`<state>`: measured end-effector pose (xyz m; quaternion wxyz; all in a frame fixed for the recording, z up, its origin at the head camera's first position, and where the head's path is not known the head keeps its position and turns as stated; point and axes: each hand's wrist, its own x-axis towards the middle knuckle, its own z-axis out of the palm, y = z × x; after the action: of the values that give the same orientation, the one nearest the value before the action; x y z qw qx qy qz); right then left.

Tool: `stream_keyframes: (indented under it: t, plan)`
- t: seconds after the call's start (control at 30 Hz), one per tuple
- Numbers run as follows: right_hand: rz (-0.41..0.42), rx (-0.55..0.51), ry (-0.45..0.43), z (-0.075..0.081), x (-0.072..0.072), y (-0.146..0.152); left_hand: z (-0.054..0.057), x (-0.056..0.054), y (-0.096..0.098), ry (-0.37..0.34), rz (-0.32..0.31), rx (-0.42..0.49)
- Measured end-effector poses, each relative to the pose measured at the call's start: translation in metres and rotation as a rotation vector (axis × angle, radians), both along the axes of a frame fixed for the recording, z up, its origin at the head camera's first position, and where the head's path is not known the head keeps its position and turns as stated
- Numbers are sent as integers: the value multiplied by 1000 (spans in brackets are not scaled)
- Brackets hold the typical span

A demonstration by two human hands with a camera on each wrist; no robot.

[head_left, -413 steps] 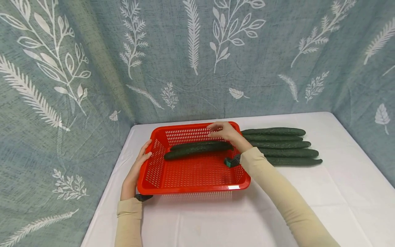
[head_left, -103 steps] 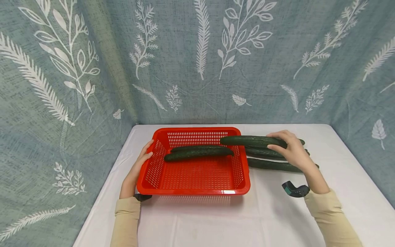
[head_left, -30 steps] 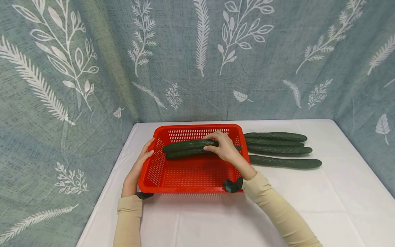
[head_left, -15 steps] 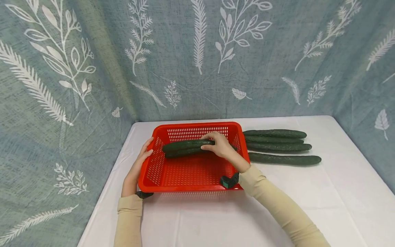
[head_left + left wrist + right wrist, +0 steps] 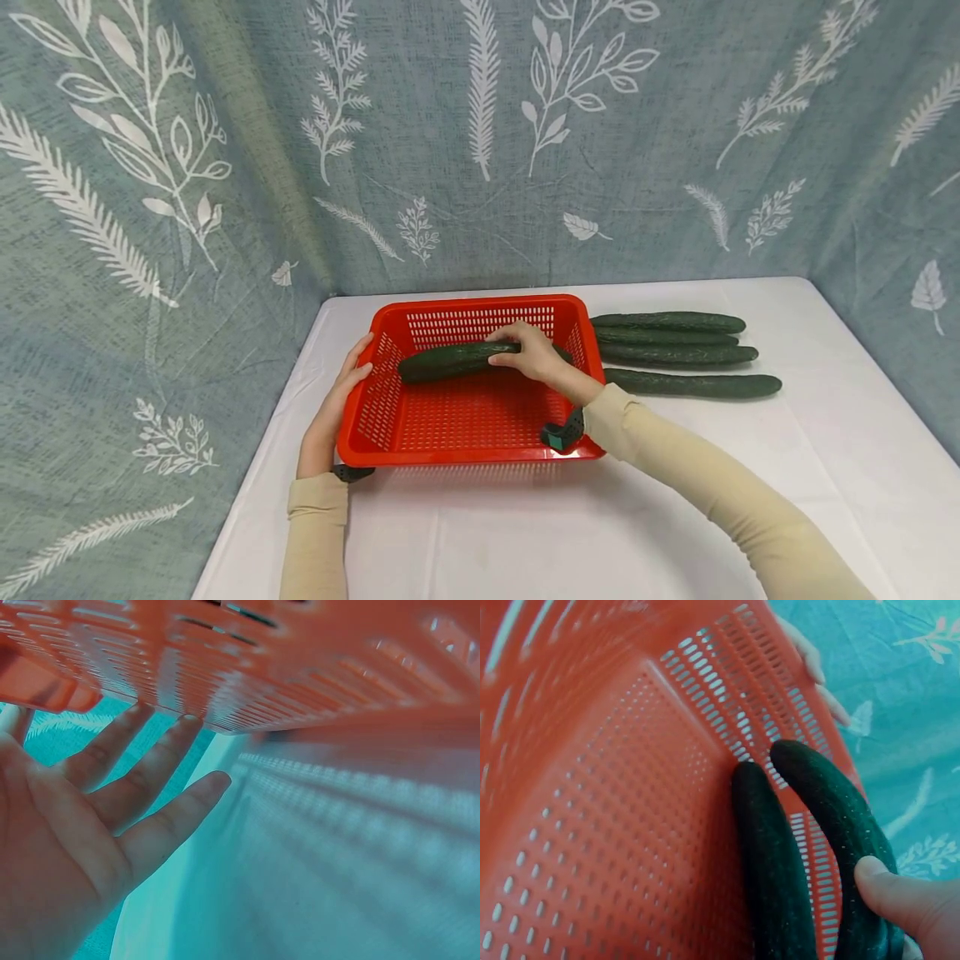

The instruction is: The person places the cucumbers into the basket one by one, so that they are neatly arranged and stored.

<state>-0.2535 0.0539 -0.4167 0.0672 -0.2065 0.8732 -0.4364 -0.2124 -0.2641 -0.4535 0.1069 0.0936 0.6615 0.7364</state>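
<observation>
In the head view, a red perforated plastic basket point(image 5: 472, 457) stands on the table. My right hand point(image 5: 534, 354) is inside it, gripping a dark green cucumber point(image 5: 450, 356) with thumb and fingers. In the right wrist view, the thumb presses on the held cucumber point(image 5: 817, 784), which lies beside another cucumber point(image 5: 769, 855) along the basket's long wall. My left hand point(image 5: 341, 396) is at the basket's left end. In the left wrist view, the left hand point(image 5: 97, 802) has its fingers spread and fairly straight, fingertips at the outside of the basket wall point(image 5: 202, 690).
Several more cucumbers point(image 5: 675, 356) lie side by side on the white-covered table point(image 5: 510, 533), right of the basket. One of them point(image 5: 697, 384) lies a little apart, nearer the front. A green-grey curtain point(image 5: 450, 233) with white leaf prints hangs behind and at both sides.
My right hand took a cucumber from the group at the right and carried it left into the basket. Over the last second it has lowered slightly beside the others. My left hand stays at the basket.
</observation>
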Motion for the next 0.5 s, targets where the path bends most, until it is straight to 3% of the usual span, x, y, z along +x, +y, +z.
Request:
stream_keyframes:
  t: [0.17, 0.5]
  plan:
    - [23, 20, -26, -3, 0, 0, 4, 2, 1, -10, -7, 2]
    - [16, 102, 3, -9, -1, -2, 6, 3, 4, -26, -4, 6]
